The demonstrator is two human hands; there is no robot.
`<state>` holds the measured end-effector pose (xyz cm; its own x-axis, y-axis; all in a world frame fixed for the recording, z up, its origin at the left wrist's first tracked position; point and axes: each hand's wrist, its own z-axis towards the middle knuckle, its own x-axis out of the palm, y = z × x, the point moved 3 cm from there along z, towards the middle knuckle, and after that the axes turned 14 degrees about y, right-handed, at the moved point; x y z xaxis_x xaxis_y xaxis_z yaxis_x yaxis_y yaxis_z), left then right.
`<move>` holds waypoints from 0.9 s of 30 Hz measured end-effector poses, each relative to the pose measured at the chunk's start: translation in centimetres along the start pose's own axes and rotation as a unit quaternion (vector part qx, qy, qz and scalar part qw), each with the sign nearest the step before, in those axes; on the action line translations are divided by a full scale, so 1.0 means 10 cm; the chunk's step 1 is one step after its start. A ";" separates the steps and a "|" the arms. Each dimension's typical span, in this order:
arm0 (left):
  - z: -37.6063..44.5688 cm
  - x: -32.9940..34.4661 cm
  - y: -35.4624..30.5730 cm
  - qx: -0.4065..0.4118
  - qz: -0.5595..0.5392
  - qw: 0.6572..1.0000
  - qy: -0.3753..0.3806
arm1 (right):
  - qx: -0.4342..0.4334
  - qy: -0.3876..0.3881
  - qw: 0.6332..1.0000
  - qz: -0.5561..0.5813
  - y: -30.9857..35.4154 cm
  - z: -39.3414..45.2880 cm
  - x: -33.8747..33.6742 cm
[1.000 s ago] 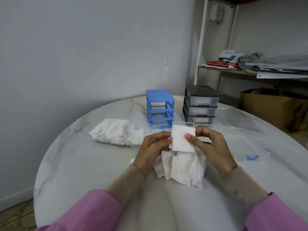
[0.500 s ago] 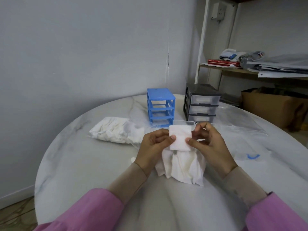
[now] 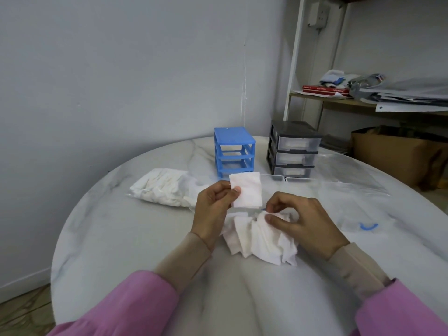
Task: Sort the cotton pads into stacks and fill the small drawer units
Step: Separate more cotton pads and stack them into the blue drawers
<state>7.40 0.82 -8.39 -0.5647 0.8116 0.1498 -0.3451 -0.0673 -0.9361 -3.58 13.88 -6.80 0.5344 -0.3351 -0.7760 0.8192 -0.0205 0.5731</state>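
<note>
Head cam: left hand [image 3: 213, 209] pinching single cotton pad [image 3: 246, 189], held upright above desk [image 3: 126, 238]. Right hand [image 3: 299, 220] at 3 o'clock of it, fingertips pinching into loose pad pile [image 3: 261, 241]. Bagged pads [image 3: 164, 190] at 10 o'clock. Blue drawer unit [image 3: 234, 151] and grey drawer unit [image 3: 293, 149] at 12, side by side.

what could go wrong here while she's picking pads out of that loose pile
1. The left hand pinches the single cotton pad only at one edge, so it may slip or fold.
2. The right hand pinches into the crumpled loose pile; several pads may lift together and spoil the stack.
3. The blue drawer unit shows bare slots, and clear drawers lie on the table just behind the hands, where a reach might knock them.
</note>
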 end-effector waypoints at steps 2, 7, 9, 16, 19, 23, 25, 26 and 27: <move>0.00 -0.01 0.00 -0.001 0.007 1.000 -0.001 | -0.003 -0.018 0.999 0.033 0.01 0.00 -0.01; -0.02 0.03 -0.03 0.017 0.022 1.000 0.014 | -0.033 -0.072 0.990 0.118 0.06 0.00 -0.04; -0.03 0.06 -0.05 0.020 0.026 0.999 0.023 | -0.035 -0.087 0.983 0.155 0.05 0.01 -0.05; -0.02 0.03 -0.02 0.019 0.024 0.999 0.017 | -0.037 -0.151 0.955 0.253 -0.02 0.02 -0.08; -0.01 0.02 0.01 0.004 0.003 1.000 0.020 | -0.036 -0.162 0.957 0.239 -0.03 0.02 -0.08; -0.01 0.04 0.02 -0.007 -0.013 1.000 0.019 | -0.036 -0.179 0.954 0.239 -0.03 0.01 -0.10; -0.01 0.03 0.01 -0.005 -0.021 1.000 0.006 | -0.046 -0.178 0.950 0.251 -0.03 0.01 -0.11; -0.01 0.03 0.02 -0.005 -0.028 1.000 0.001 | -0.051 -0.172 0.951 0.250 -0.03 0.02 -0.11; -0.02 0.03 0.02 -0.005 -0.032 0.999 0.001 | -0.056 -0.163 0.954 0.246 -0.02 0.02 -0.10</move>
<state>7.29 1.18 -8.58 -0.5398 0.8156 0.2085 -0.3731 -0.0098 -0.9278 -4.39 14.04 -6.07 0.7817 -0.5536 -0.2873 0.5132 0.3092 0.8006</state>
